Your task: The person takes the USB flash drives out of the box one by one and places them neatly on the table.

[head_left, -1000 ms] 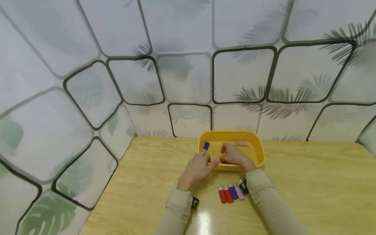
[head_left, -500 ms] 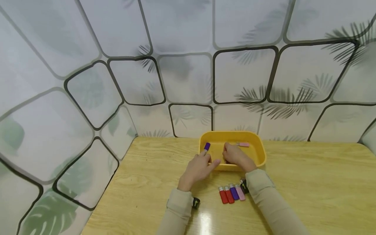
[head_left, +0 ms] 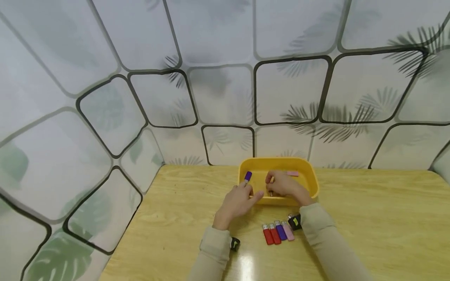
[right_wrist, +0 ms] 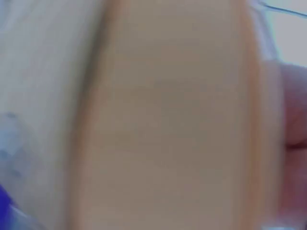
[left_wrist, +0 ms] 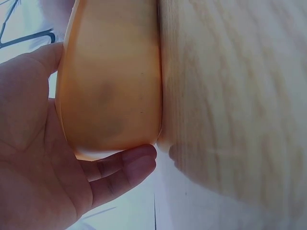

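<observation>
A yellow plastic tray point(head_left: 313, 177) stands near the wall. My left hand point(head_left: 235, 201) holds its front left corner, and in the left wrist view thumb and fingers lie round the tray wall point(left_wrist: 110, 81). Just beyond those fingers lies a purple USB stick point(head_left: 248, 176) in the tray. My right hand point(head_left: 284, 184) reaches over the front rim with fingers curled down; a small metallic end of a USB stick point(head_left: 270, 193) shows under its fingertips, the rest hidden. Behind that hand is a pink USB stick point(head_left: 293, 173), partly covered. The right wrist view is blurred.
In front of the tray, red point(head_left: 268, 235), purple point(head_left: 281, 231) and pink point(head_left: 288, 232) USB sticks lie side by side on the wooden table point(head_left: 369, 226). Another metal connector point(head_left: 290, 216) shows beside the black wrist camera point(head_left: 295, 222). A patterned wall stands behind.
My right hand opens its fingertips slightly and shifts a little inside the tray, now covering part of the pink USB stick. The right wrist moves slightly right. My left hand stays put.
</observation>
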Demonstrator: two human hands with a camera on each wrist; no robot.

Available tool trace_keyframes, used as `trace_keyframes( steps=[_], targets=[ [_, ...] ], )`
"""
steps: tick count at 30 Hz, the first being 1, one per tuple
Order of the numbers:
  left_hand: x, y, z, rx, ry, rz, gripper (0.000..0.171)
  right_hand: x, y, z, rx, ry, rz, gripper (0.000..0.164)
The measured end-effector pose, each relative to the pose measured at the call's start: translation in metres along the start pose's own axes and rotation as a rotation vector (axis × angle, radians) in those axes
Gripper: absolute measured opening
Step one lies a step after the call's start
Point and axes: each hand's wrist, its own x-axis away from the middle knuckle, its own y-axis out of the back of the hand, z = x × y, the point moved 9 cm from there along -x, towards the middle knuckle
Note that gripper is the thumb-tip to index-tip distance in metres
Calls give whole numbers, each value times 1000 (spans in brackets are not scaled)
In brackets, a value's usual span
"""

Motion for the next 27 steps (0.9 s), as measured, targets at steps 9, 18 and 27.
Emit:
trace_keyframes(
  steps=[9,18,27],
  targets=[
    [-2,3,3,9,8,-19,50,88,64,24,-101,104,-237,13],
    [-1,-1,1,18,19,10,52,143,12,16,-7,201,177,6],
    [-2,0,1,12,24,5,54,157,-6,-1,81,138,341,18]
  ],
)
